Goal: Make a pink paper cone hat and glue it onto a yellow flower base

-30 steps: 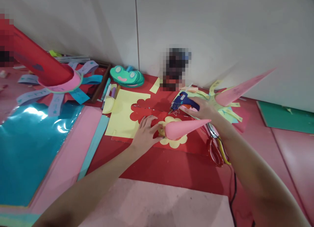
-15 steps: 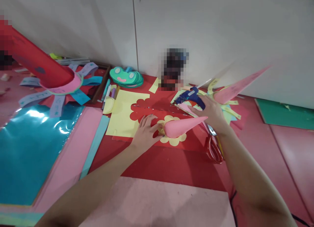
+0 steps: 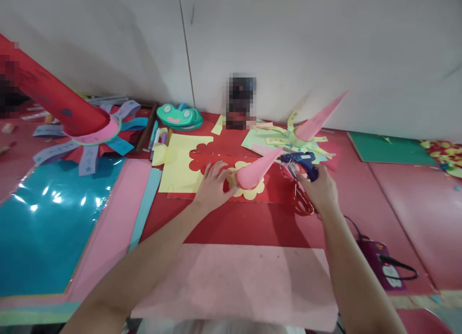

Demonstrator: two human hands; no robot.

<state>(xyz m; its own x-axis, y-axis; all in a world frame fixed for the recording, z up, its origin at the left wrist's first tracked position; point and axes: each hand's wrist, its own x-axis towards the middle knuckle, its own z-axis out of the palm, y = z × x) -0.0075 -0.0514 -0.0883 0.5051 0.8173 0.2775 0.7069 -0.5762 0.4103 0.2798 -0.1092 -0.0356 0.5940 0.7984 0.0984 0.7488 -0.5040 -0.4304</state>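
Note:
My left hand [image 3: 213,188] holds the left edge of a yellow paper flower [image 3: 249,193] between thumb and fingers. A pink paper cone [image 3: 254,172] stands on the flower, its tip leaning up to the right. Both are above a red paper sheet [image 3: 277,192]. In my right hand [image 3: 322,189] is a blue glue gun [image 3: 305,161], its nozzle pointing left beside the cone's tip. Red-handled scissors [image 3: 302,199] lie just below the glue gun, their blades partly hidden.
Yellow paper [image 3: 180,168] and green frog-face cutouts [image 3: 179,116] lie left of the flower. Farther left are a red tube [image 3: 61,96] with paper strips and a shiny blue sheet [image 3: 54,233]. Another pink cone [image 3: 319,122] stands behind. A purple box [image 3: 378,262] with a cord sits right.
My right hand has brought the glue gun toward me and to the right of the cone, over the scissors. My left hand stays at the flower. The view has shifted right, revealing the purple box.

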